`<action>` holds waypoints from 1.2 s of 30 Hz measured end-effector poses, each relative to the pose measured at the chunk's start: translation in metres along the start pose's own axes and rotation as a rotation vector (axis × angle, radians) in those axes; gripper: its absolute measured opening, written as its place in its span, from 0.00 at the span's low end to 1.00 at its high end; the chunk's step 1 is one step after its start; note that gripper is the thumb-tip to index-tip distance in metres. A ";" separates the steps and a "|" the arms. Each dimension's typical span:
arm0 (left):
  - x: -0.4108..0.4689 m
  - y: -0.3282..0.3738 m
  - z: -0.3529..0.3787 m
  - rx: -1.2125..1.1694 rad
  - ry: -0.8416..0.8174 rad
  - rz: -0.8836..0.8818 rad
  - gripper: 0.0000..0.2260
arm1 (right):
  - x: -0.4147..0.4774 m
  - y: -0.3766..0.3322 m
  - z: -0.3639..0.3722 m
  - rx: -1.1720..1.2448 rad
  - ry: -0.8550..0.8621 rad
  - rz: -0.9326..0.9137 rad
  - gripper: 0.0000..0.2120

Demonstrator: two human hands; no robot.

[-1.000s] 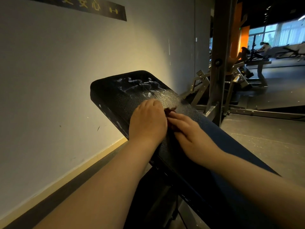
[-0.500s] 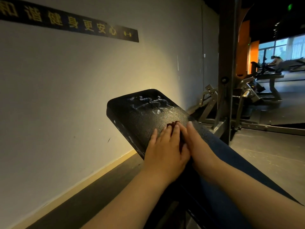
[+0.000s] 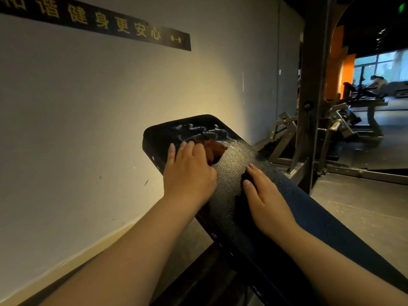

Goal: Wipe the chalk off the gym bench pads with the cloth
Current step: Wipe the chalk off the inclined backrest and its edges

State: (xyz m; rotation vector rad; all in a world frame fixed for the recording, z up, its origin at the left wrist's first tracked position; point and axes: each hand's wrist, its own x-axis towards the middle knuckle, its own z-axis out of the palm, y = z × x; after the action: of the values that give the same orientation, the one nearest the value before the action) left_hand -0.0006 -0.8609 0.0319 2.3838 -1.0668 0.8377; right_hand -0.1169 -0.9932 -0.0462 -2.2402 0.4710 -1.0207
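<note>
one left hand (image 3: 189, 173) holds crumpled brown cloth (image 3: 217, 149) on pebbled black pad (image 3: 233, 166).

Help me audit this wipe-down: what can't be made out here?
Head view:
- Cloth: mostly hidden under the left hand; only a reddish corner shows.
- Bench pad: lower end cut off by the bottom edge.
- Wall sign: left end cut off by the frame edge.
</note>
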 end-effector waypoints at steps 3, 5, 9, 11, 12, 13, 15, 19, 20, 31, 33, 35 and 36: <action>-0.020 0.021 0.008 0.010 -0.070 0.117 0.19 | 0.000 -0.002 0.000 0.021 0.038 0.006 0.23; -0.027 0.026 0.009 0.009 -0.124 0.231 0.18 | -0.002 -0.003 0.000 0.051 0.056 0.017 0.23; -0.001 0.006 -0.005 0.084 -0.099 0.211 0.19 | 0.003 -0.006 -0.001 0.019 0.026 0.043 0.23; 0.013 -0.005 -0.009 0.080 -0.039 0.094 0.20 | 0.014 -0.010 0.002 -0.032 -0.002 0.073 0.24; 0.016 -0.005 -0.010 0.063 -0.028 0.049 0.20 | 0.020 -0.012 0.004 -0.034 -0.002 0.088 0.24; 0.015 -0.001 -0.009 0.044 -0.029 0.036 0.20 | 0.026 -0.016 0.007 -0.027 0.005 0.097 0.24; 0.006 0.013 -0.008 0.005 -0.075 0.086 0.21 | 0.034 -0.021 0.014 -0.029 0.030 0.094 0.24; -0.019 0.024 0.000 -0.032 -0.182 0.255 0.18 | 0.034 -0.020 0.017 -0.012 0.051 0.082 0.24; -0.016 0.022 -0.001 -0.007 -0.190 0.271 0.18 | 0.032 -0.020 0.015 -0.013 0.051 0.072 0.24; -0.006 0.017 -0.005 0.007 -0.125 0.167 0.14 | 0.029 -0.019 0.015 -0.052 0.073 0.063 0.21; -0.004 0.012 -0.011 0.009 -0.178 0.210 0.16 | 0.027 -0.021 0.014 -0.041 0.072 0.053 0.21; 0.009 0.002 -0.021 0.046 -0.184 0.209 0.16 | 0.026 -0.021 0.013 -0.054 0.062 0.053 0.22; 0.015 -0.003 -0.026 0.062 -0.163 0.184 0.16 | 0.026 -0.021 0.013 -0.063 0.056 0.058 0.22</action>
State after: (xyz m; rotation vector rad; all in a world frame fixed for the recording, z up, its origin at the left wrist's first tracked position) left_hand 0.0002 -0.8522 0.0610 2.4681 -1.3599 0.7561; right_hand -0.0894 -0.9869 -0.0249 -2.2440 0.5971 -1.0544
